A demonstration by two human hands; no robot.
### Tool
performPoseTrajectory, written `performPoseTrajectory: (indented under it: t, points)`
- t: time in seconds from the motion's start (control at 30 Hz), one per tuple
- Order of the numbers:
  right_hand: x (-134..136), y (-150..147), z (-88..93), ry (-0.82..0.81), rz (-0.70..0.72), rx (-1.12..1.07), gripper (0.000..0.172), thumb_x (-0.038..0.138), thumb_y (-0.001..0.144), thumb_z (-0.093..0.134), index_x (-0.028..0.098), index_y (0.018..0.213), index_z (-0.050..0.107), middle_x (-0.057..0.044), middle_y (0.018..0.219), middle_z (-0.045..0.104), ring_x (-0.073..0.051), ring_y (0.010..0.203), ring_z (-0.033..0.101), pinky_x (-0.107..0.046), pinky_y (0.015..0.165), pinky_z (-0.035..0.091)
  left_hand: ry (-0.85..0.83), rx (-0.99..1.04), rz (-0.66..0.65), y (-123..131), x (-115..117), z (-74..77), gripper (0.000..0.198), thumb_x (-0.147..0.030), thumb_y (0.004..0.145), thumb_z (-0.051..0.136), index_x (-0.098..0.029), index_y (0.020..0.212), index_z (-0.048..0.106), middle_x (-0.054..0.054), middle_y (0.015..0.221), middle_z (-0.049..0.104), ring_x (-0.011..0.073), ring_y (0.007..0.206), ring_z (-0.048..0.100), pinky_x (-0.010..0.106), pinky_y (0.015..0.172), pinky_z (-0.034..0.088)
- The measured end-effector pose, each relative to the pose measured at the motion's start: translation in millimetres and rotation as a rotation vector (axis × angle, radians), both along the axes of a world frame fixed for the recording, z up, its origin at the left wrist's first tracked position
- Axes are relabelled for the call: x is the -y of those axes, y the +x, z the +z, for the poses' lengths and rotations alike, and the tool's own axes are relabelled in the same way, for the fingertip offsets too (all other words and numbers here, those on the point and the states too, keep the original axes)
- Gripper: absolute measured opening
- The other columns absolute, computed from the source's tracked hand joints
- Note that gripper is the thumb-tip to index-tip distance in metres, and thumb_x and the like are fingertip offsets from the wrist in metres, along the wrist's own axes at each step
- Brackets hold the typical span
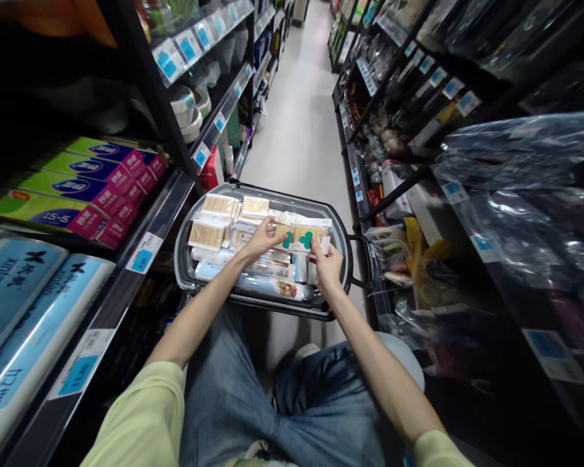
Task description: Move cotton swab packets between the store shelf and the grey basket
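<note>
Several small clear-wrapped packs lie in a grey and black shopping basket [181,259] before my knees. My left hand [263,239] is closed on the edge of a tan pack with a green clover mark [285,235]. Beside it, my right hand [328,264] pinches the lower right corner of a similar clover-marked pack [306,237]. What is inside these two packs is too small to tell. Bundles of thin pale sticks [207,235] sit at the basket's left end. Along its near side lie a blue and white roll [243,275] and other wrapped rolls.
Shelves flank me closely. On the left are green, purple and pink boxes [85,188] and large blue-white rolls [34,324]; on the right hang plastic-wrapped goods [520,214]. A pale floor aisle [299,110] runs ahead. The basket's black handle [365,263] sticks out rightward.
</note>
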State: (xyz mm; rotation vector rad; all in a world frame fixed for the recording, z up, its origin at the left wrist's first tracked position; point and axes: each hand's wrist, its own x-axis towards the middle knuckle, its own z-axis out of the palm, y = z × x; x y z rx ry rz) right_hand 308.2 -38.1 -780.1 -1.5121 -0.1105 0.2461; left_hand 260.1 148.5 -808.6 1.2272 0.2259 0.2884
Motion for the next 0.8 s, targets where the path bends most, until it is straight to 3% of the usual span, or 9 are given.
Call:
performPoseTrajectory:
  t: [0.1, 0.2, 0.33, 0.43, 0.53, 0.6, 0.7, 0.8]
  points:
    - [5, 12, -0.9, 0.053, -0.154, 0.033, 0.051, 0.058, 0.072, 0.078, 0.016, 0.099, 0.072, -0.006, 0.094, 0.074, -0.02, 0.08, 0.07, -0.03, 0.066, 0.062, -0.036, -0.014, 0.125, 1, -4, -1.7, 0.074, -0.04, 0.058, 0.093, -0.024, 0.108, 0.041, 0.002, 0.102, 0.069, 0.0171, 0.09, 0.071, 0.032, 0.083, 0.056]
    - [10, 26, -5.9, 0.161, -0.341, -0.017, 0.049, 0.058, 0.072, 0.077, 0.018, 0.1, 0.067, -0.004, 0.097, 0.072, -0.017, 0.082, 0.071, -0.028, 0.071, 0.063, -0.108, -0.018, 0.158, 0, -7, 0.4, 0.077, -0.043, 0.058, 0.093, -0.025, 0.107, 0.037, -0.001, 0.099, 0.069, 0.0146, 0.079, 0.07, 0.031, 0.075, 0.059]
    - [13, 31, -13.1, 0.226, -0.376, -0.141, 0.045, 0.055, 0.075, 0.075, 0.022, 0.105, 0.064, -0.002, 0.105, 0.072, -0.016, 0.086, 0.071, -0.028, 0.076, 0.064, -0.123, -0.043, 0.159, -1, -8, 4.0, 0.084, -0.045, 0.055, 0.095, -0.023, 0.116, 0.041, 0.003, 0.101, 0.072, 0.0177, 0.083, 0.07, 0.035, 0.078, 0.06]
    - [9, 20, -11.6, 0.255, -0.243, -0.25, 0.042, 0.049, 0.071, 0.082, 0.022, 0.1, 0.067, -0.002, 0.102, 0.073, -0.016, 0.081, 0.071, -0.029, 0.074, 0.066, -0.029, -0.007, 0.11, -2, -5, 5.1, 0.072, -0.046, 0.06, 0.093, -0.018, 0.113, 0.054, 0.009, 0.109, 0.073, 0.0219, 0.1, 0.069, 0.036, 0.091, 0.056]
    - [2, 5, -4.6, 0.245, 0.087, -0.316, 0.045, 0.049, 0.066, 0.087, 0.021, 0.096, 0.071, -0.002, 0.093, 0.075, -0.017, 0.075, 0.07, -0.032, 0.072, 0.066, 0.097, 0.01, 0.044, -2, -3, 4.4, 0.06, -0.045, 0.064, 0.091, -0.015, 0.107, 0.062, 0.012, 0.113, 0.072, 0.025, 0.11, 0.066, 0.037, 0.099, 0.051]
    - [-1, -2, 0.3, 0.217, 0.229, -0.291, 0.049, 0.055, 0.067, 0.086, 0.02, 0.098, 0.072, -0.002, 0.092, 0.075, -0.018, 0.075, 0.07, -0.033, 0.071, 0.066, 0.135, -0.019, 0.005, -3, -2, 2.6, 0.058, -0.046, 0.064, 0.09, -0.014, 0.103, 0.061, 0.012, 0.111, 0.072, 0.0254, 0.108, 0.067, 0.039, 0.098, 0.051]
    - [-3, -8, 4.0, 0.167, 0.261, -0.237, 0.055, 0.066, 0.074, 0.076, 0.02, 0.104, 0.073, -0.004, 0.095, 0.076, -0.02, 0.079, 0.071, -0.034, 0.07, 0.066, 0.133, -0.071, -0.049, -4, 0, -2.2, 0.059, -0.052, 0.068, 0.087, -0.015, 0.101, 0.056, 0.012, 0.109, 0.071, 0.023, 0.1, 0.069, 0.04, 0.095, 0.054]
    - [-2, -11, 0.4, 0.074, 0.299, -0.133, 0.056, 0.062, 0.075, 0.077, 0.019, 0.111, 0.073, -0.005, 0.105, 0.077, -0.023, 0.089, 0.072, -0.037, 0.076, 0.065, 0.124, -0.103, -0.145, -6, 3, -7.7, 0.064, -0.059, 0.076, 0.078, -0.016, 0.115, 0.052, 0.012, 0.11, 0.07, 0.0234, 0.098, 0.07, 0.043, 0.093, 0.055]
